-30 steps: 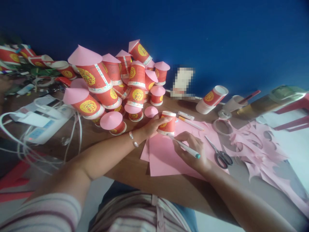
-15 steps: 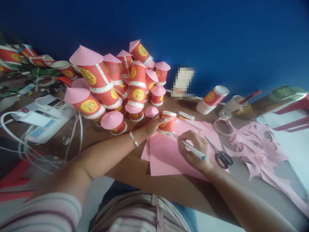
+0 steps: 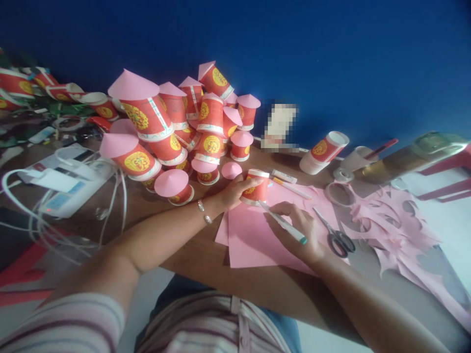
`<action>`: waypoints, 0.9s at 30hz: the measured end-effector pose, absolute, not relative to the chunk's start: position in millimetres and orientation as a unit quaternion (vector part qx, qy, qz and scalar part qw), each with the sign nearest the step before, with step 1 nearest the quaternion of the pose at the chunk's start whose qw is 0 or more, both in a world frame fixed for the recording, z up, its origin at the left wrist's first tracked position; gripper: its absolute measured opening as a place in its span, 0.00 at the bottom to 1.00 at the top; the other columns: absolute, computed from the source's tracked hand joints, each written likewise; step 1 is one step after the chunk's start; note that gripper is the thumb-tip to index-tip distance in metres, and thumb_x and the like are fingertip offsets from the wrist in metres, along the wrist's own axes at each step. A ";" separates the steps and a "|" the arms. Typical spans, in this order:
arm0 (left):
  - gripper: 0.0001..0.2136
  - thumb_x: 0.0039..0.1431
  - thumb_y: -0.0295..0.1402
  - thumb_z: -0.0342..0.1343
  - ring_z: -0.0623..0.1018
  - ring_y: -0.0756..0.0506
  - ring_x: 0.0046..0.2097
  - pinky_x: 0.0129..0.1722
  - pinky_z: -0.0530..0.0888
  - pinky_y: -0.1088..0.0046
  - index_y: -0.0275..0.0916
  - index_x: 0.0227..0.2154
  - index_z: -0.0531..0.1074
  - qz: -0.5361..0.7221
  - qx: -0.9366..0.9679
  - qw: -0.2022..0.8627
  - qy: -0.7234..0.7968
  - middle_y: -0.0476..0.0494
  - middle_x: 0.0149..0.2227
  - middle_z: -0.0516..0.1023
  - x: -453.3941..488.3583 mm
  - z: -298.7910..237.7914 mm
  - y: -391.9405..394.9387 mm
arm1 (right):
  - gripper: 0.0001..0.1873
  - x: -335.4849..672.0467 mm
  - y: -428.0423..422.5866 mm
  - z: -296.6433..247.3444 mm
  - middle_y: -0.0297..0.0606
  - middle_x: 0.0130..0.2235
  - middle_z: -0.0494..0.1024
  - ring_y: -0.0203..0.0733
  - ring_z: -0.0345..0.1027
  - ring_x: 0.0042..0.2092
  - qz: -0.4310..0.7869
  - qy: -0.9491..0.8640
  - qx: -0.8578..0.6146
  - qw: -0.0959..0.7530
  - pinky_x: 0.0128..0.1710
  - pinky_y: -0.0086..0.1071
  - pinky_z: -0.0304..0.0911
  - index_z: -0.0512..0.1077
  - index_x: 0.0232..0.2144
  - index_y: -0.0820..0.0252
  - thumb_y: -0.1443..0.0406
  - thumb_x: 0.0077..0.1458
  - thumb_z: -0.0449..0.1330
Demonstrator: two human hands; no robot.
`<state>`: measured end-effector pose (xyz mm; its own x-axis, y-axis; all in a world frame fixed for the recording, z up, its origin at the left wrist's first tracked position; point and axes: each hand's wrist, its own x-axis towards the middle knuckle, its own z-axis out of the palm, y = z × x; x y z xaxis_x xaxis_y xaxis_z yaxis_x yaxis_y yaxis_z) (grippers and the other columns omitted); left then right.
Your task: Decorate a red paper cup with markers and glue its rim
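Note:
My left hand is closed around the side of a red paper cup with a yellow emblem, its thumb across the front. The cup stands on pink paper sheets. Between the fingers of my right hand is a white pen with a green end. Its tip meets the lower edge of the cup, by the paper. Scissors with dark handles lie right of this hand. Behind the cup are a small pink paper cone, a yellow pencil and a small white tube.
Red cups with pink cone tops are piled at the back left. A power strip with white cables lies left. Stacked cups, tape rolls, a bottle and pink paper scraps fill the right side.
The pen and my right hand have shifted slightly, with the pen's green end moving left and its tip staying near the cup's base. My left hand and the cup stay in place.

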<state>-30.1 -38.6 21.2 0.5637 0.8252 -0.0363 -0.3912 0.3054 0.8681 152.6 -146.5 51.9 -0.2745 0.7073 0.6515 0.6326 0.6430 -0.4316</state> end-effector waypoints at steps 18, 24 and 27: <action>0.21 0.57 0.46 0.69 0.82 0.40 0.48 0.50 0.77 0.64 0.36 0.46 0.78 0.396 0.454 0.759 0.246 0.37 0.45 0.84 -30.0 15.5 -36.6 | 0.12 152.8 -140.7 48.8 0.35 0.35 0.80 0.38 0.77 0.32 0.009 -0.841 -0.322 0.435 0.31 0.29 0.71 0.71 0.46 0.54 0.74 0.64 0.61; 0.22 0.57 0.47 0.70 0.82 0.40 0.48 0.50 0.77 0.63 0.35 0.46 0.78 0.395 0.456 0.758 0.248 0.36 0.45 0.84 -30.3 17.0 -37.0 | 0.11 152.4 -140.4 49.3 0.34 0.34 0.79 0.37 0.75 0.31 0.033 -0.844 -0.324 0.426 0.29 0.29 0.68 0.70 0.44 0.54 0.75 0.64 0.60; 0.21 0.57 0.46 0.69 0.82 0.40 0.47 0.50 0.77 0.63 0.36 0.46 0.78 0.395 0.458 0.759 0.244 0.37 0.45 0.84 -30.2 16.5 -36.9 | 0.12 151.7 -141.2 51.2 0.33 0.33 0.79 0.37 0.74 0.30 0.044 -0.842 -0.332 0.422 0.29 0.29 0.68 0.71 0.44 0.54 0.75 0.63 0.60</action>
<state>-30.2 -36.9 16.5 0.5697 0.8218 -0.0090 -0.3752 0.2698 0.8868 151.7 -141.2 51.2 -0.4232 0.5968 0.6817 0.5232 0.7753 -0.3539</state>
